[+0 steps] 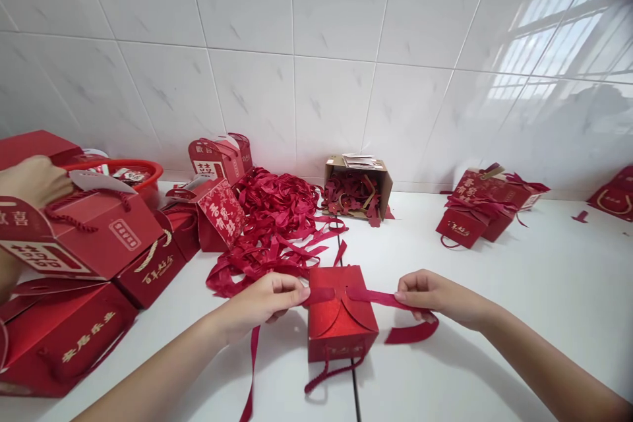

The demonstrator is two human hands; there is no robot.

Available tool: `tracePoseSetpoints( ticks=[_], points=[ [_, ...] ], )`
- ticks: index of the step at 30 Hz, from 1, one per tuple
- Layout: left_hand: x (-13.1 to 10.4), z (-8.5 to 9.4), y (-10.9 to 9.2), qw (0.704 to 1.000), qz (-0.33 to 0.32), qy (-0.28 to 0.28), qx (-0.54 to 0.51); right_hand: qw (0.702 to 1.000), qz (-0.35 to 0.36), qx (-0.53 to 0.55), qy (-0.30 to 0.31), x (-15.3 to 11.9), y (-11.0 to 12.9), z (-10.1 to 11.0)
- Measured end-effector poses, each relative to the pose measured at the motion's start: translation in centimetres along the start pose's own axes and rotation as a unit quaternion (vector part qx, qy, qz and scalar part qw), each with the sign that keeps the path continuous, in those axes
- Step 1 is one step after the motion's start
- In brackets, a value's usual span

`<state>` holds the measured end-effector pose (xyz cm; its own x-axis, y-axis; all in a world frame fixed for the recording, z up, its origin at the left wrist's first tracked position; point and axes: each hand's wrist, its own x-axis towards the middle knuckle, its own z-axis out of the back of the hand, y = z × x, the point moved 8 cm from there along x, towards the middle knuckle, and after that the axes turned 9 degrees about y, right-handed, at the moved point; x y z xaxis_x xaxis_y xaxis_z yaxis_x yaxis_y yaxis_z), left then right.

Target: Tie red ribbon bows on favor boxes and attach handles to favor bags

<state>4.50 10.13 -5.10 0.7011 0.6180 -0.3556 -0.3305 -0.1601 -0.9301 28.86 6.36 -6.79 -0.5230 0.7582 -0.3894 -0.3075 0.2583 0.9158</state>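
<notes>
Red box (pixel 342 325) well apart from wall (pixel 336 6)

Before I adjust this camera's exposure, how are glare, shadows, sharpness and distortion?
In the head view, window glare brightens the tiles at upper right; soft shadows lie on the table near the left hand and right hand; the box and ribbon look fairly sharp; wide-angle distortion stretches things toward the edges.

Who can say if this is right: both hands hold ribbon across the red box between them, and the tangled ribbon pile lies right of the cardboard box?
Not quite: the head view shows the tangled ribbon pile lying left of the cardboard box. The left hand and right hand do hold ribbon across the red box.
</notes>
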Motion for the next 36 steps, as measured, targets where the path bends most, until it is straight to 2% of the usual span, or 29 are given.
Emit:
tracePoseSetpoints(
  ticks=[4,8,12,16,19,20,22,24,25,28,30,33,36],
  points=[
    [-0.1,0.6,0.0,0.999,0.011,-0.012,0.042,0.999,-0.016,-0.036,-0.020,-1.1,-0.8,1.6],
    [-0.3,1.5,0.3,0.995,0.015,-0.040,0.091,0.993,-0.044,-0.076,-0.076,-2.2,-1.1,3.1],
    [-0.3,2.0,0.5,0.988,0.006,-0.060,0.144,0.990,-0.026,-0.096,-0.104,-2.7,-0.6,3.1],
    [0.1,2.0,1.0,0.982,0.006,-0.077,0.172,0.988,0.001,-0.105,-0.117,-2.0,-0.9,2.9],
    [-0.4,2.5,1.1,0.972,-0.013,-0.150,0.178,0.981,0.001,-0.137,-0.138,-1.4,-1.6,3.2],
    [-1.0,2.8,0.8,0.962,-0.030,-0.193,0.192,0.973,0.005,-0.159,-0.169,-1.5,-1.5,3.6],
    [-2.7,2.9,-0.2,0.927,-0.067,-0.281,0.240,0.938,0.031,-0.218,-0.267,-2.6,-0.2,4.2],
    [-4.3,2.0,-1.2,0.899,-0.087,-0.312,0.295,0.900,0.063,-0.273,-0.334,-4.1,1.6,3.5],
    [-4.7,1.2,-1.4,0.897,-0.086,-0.295,0.318,0.897,0.069,-0.292,-0.323,-4.3,2.3,2.5],
    [-4.8,-2.0,-0.6,0.914,-0.053,-0.169,0.364,0.932,0.055,-0.314,-0.171,-3.5,2.8,-2.1],
    [-4.6,-3.0,0.6,0.923,-0.019,-0.120,0.365,0.945,0.049,-0.310,-0.096,-2.7,2.3,-4.5],
    [-4.1,-2.0,2.7,0.945,0.038,-0.142,0.292,0.969,0.048,-0.224,-0.093,-1.3,0.8,-5.4],
    [-3.4,-0.6,4.2,0.981,0.049,-0.154,0.107,0.992,0.050,0.001,-0.118,-0.1,-1.2,-5.0]
  ],
)
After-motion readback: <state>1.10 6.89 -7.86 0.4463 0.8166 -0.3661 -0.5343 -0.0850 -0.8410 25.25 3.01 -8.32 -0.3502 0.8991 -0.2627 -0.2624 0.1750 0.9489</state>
